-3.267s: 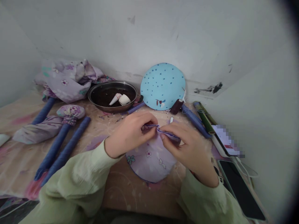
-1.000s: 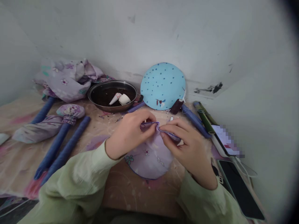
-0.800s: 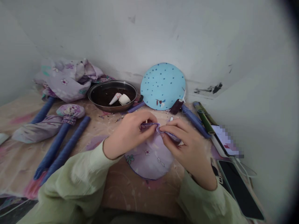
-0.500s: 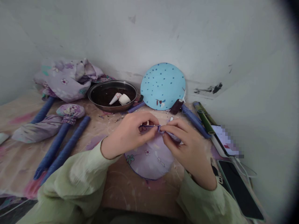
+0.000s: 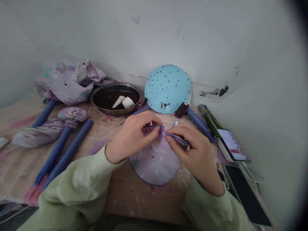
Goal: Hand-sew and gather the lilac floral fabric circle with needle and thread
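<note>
A round piece of lilac floral fabric with a dark purple edge hangs from both hands above the table. My left hand pinches its upper edge between thumb and fingers. Just to the right, my right hand grips the same edge, with thumb below and fingers above. Between the fingertips the purple edge dips in a small fold. Behind my right fingers, the white tip of a small object shows; the rest is hidden.
Behind stand a metal pan holding white thread spools, a blue dotted disc and a dark thread spool. Blue-wrapped rods and bundled floral cloth lie left. Bamboo pieces and phones lie right.
My fingertips have moved slightly apart along the fabric's edge. The edge, bunched between them before, now shows as a longer, looser line with a dip.
</note>
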A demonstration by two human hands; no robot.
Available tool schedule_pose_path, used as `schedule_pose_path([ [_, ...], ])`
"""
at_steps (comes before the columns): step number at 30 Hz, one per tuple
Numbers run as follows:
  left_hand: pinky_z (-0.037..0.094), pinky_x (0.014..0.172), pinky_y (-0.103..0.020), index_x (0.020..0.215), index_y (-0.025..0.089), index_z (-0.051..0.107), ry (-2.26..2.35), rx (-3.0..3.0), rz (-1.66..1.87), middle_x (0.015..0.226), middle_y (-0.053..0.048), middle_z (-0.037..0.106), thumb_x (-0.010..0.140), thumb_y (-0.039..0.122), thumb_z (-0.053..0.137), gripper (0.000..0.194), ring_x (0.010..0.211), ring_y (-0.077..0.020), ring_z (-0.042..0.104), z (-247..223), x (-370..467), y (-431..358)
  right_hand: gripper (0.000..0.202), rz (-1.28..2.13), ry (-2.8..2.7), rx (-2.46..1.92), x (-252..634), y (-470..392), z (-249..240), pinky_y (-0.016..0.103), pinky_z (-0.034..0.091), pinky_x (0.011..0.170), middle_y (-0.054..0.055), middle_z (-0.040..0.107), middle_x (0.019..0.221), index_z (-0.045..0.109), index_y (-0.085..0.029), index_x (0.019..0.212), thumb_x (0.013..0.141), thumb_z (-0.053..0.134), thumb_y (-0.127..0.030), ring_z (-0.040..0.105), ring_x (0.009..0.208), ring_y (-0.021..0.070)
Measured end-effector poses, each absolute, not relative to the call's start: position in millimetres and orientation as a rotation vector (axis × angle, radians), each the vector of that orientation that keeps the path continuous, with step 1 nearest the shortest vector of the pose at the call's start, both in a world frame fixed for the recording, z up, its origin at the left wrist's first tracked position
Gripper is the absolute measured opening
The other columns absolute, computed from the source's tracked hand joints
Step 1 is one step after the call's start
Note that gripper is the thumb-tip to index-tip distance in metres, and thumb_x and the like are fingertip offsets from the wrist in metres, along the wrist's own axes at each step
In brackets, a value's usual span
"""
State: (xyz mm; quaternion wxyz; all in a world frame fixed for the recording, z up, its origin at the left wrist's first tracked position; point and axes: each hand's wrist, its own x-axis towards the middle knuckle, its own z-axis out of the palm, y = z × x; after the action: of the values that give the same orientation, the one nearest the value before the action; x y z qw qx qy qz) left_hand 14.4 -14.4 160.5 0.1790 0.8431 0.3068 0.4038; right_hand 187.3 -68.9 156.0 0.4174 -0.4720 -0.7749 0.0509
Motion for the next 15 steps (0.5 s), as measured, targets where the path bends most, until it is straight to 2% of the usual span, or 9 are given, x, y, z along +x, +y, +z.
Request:
schedule_pose_path([
  [4,0.044,0.065,-0.021,0.083,0.014,0.062,0.841,2.375,1.121,0.078,0.000,0.064,0.081,0.015,0.056,0.007,0.070,-0.0095,0.057,159.2,14.5,-15.6,0.011,0.132,-1.936,-1.181,186.2,-68.2,155.4,0.028,0.048,0.071,0.002,0.064,0.084,0.062,-0.022,0.087,0.083,0.056,-0.013,0.061,0.079,0.0153],
  [15,0.044,0.065,-0.022,0.088,0.016,0.062,0.789,2.355,1.043,0.082,-0.001,0.065,0.081,0.012,0.052,0.013,0.073,-0.0107,0.057,158.4,13.6,-14.9,0.016,0.131,-1.938,-1.195,185.1,-69.6,157.0,0.029,0.050,0.069,0.004,0.065,0.084,0.064,-0.021,0.088,0.081,0.053,-0.012,0.063,0.078,0.0163],
])
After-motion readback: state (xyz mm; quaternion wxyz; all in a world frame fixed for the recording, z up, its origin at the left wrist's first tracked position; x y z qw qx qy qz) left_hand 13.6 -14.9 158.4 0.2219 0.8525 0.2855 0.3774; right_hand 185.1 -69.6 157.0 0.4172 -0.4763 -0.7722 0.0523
